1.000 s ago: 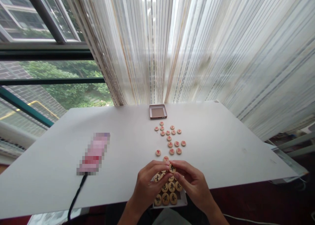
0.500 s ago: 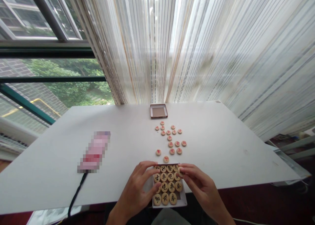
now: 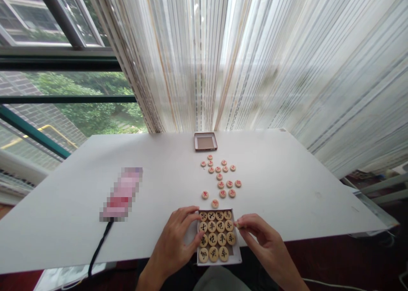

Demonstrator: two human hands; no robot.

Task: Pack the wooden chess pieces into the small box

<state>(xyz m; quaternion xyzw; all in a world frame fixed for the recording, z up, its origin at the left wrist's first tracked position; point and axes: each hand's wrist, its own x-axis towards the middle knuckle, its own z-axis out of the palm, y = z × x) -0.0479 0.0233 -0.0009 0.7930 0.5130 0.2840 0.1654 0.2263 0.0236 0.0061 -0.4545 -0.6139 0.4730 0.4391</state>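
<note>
A shallow white box [image 3: 236, 257] sits at the table's near edge, filled with several round wooden chess pieces marked in black [image 3: 216, 233]. My left hand [image 3: 174, 240] rests against the box's left side, fingers curled on its rim. My right hand [image 3: 263, 240] is at the box's right side, thumb and forefinger pinched at the rim beside the outer pieces; whether a piece is in the pinch is unclear. Several red-marked pieces [image 3: 221, 178] lie loose on the white table [image 3: 287, 189] beyond the box.
A small square brown lid or tray [image 3: 205, 141] lies at the table's far edge by the striped curtain [image 3: 255, 57]. A blurred pink object [image 3: 123, 193] with a black cable [image 3: 97, 252] lies on the left. A window is at far left.
Both hands have drawn apart from over the box to its two sides. The black piece held between them one second ago now lies in the box among the others.
</note>
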